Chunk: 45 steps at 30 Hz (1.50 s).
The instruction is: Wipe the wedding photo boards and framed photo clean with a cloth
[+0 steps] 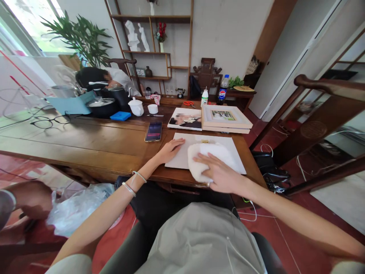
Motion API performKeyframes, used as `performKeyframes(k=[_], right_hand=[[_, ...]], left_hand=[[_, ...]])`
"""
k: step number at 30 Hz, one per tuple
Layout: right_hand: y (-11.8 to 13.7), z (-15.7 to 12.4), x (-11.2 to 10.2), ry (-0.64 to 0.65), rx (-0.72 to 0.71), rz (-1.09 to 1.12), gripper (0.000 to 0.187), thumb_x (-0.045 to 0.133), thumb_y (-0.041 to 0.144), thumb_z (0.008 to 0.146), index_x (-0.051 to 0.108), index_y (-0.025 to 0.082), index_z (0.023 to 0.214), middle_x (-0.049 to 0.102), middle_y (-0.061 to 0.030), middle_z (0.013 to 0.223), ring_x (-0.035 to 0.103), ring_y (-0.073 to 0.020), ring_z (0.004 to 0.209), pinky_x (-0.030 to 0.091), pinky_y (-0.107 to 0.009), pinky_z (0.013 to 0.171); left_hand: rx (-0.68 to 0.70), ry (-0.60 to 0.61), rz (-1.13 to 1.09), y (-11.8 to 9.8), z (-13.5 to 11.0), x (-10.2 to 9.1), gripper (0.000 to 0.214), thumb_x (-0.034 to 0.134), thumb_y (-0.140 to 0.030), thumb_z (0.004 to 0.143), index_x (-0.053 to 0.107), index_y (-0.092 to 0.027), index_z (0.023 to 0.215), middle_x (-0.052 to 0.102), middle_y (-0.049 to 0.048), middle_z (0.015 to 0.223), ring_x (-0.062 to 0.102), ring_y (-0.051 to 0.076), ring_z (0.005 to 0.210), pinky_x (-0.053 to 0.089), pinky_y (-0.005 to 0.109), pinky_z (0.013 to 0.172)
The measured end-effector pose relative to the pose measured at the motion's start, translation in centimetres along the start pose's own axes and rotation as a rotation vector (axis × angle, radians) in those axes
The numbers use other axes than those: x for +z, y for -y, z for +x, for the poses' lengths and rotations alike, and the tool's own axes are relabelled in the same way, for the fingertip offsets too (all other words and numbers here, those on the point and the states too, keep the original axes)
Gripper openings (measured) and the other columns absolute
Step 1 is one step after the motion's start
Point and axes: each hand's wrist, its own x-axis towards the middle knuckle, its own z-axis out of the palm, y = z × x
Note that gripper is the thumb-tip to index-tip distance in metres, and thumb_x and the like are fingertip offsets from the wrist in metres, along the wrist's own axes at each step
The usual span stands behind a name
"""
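A white flat board (pixel 234 152) lies face down on the wooden table (pixel 94 146) right in front of me. My left hand (pixel 170 149) lies flat and open on the board's left edge, fingers stretched out. My right hand (pixel 221 174) presses a white fluffy cloth (pixel 211 154) down on the board, fingers spread over the cloth. A small brass hanger (pixel 204 141) shows at the board's far edge.
Behind the board lie a printed photo (pixel 185 118), stacked picture frames (pixel 226 118) and a phone (pixel 154 131). Farther back are a glue bottle (pixel 204 97), cola bottle (pixel 222 90), scissors (pixel 188 103), teapot (pixel 136 107) and pots. Another person sits at the far left end.
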Motion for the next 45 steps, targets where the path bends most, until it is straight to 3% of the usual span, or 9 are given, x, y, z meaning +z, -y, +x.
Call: performKeyframes(k=[6,9,18,21,28,35,38,41,45], right_hand=[[-7.8,5.2,-0.1,-0.135,0.097,-0.039,0.021,0.049,0.019,0.085,0.067,0.016,0.096,0.055,-0.0148,0.129,0.040,-0.0272,0.129,0.027,-0.051,0.105],[-8.8,6.6,0.1,-0.154,0.197,-0.044,0.023,0.047,0.020,0.087,0.066,0.015,0.098,0.054,-0.0158,0.130,0.044,-0.0287,0.125,0.026,-0.053,0.104],[1.8,2.4,0.8,-0.029,-0.034,0.009,0.022,0.060,0.019,0.069,0.068,0.018,0.090,0.040,-0.0140,0.143,0.027,-0.0350,0.134,0.018,-0.058,0.106],[1.6,2.9,0.8,-0.037,-0.032,0.023,0.022,0.058,0.018,0.071,0.068,0.017,0.091,0.043,-0.0148,0.141,0.031,-0.0347,0.132,0.023,-0.058,0.105],[-2.3,8.8,1.1,-0.067,0.298,-0.142,0.030,0.052,0.018,0.078,0.065,0.013,0.105,0.054,-0.0191,0.124,0.043,-0.0388,0.118,0.033,-0.060,0.095],[6.6,7.7,2.8,-0.137,0.127,-0.366,0.026,0.044,0.022,0.087,0.068,0.016,0.097,0.057,-0.0196,0.121,0.048,-0.0361,0.111,0.035,-0.055,0.093],[7.9,6.2,2.6,-0.111,0.003,-0.330,0.023,0.049,0.020,0.083,0.068,0.015,0.093,0.055,-0.0203,0.125,0.048,-0.0359,0.114,0.035,-0.052,0.094],[5.5,5.7,1.4,-0.063,0.000,-0.203,0.021,0.053,0.019,0.079,0.068,0.015,0.092,0.059,-0.0189,0.117,0.052,-0.0321,0.108,0.041,-0.044,0.088],[-1.0,6.5,-0.4,0.028,0.163,-0.130,0.021,0.054,0.019,0.075,0.065,0.016,0.092,0.063,-0.0135,0.097,0.060,-0.0254,0.083,0.045,-0.034,0.071]], left_hand=[[0.005,0.007,-0.003,0.2,0.1,0.0,0.040,0.037,-0.032,0.091,0.057,-0.018,0.124,0.055,0.0079,0.132,0.044,0.022,0.130,0.026,0.045,0.113],[0.003,0.006,-0.001,0.4,0.1,0.1,0.041,0.037,-0.032,0.091,0.057,-0.018,0.124,0.055,0.0083,0.133,0.044,0.022,0.130,0.025,0.045,0.113],[0.010,-0.028,-0.041,0.1,0.0,0.1,0.038,0.038,-0.028,0.090,0.060,-0.020,0.121,0.057,0.0071,0.131,0.047,0.023,0.127,0.030,0.044,0.111],[0.008,-0.027,-0.044,0.0,0.0,0.1,0.039,0.036,-0.027,0.090,0.059,-0.019,0.121,0.056,0.0068,0.132,0.047,0.022,0.127,0.030,0.044,0.111],[-0.039,-0.028,-0.044,0.4,0.3,0.2,0.039,0.037,-0.028,0.089,0.061,-0.019,0.118,0.058,0.0063,0.130,0.048,0.024,0.126,0.029,0.043,0.111],[-0.047,-0.032,-0.138,0.3,-0.1,-0.2,0.039,0.047,-0.029,0.085,0.061,-0.020,0.120,0.058,0.0059,0.130,0.050,0.025,0.124,0.037,0.040,0.107],[-0.005,-0.027,-0.162,0.1,-0.2,-0.3,0.039,0.052,-0.028,0.082,0.061,-0.020,0.119,0.057,0.0076,0.131,0.046,0.025,0.128,0.032,0.042,0.110],[-0.011,-0.041,-0.138,-0.1,-0.1,-0.1,0.038,0.049,-0.026,0.083,0.062,-0.018,0.117,0.058,0.0084,0.129,0.047,0.026,0.127,0.033,0.043,0.109],[-0.046,-0.055,-0.073,-0.3,0.2,0.2,0.037,0.041,-0.024,0.086,0.064,-0.018,0.115,0.059,0.0055,0.128,0.050,0.024,0.124,0.032,0.041,0.110]])
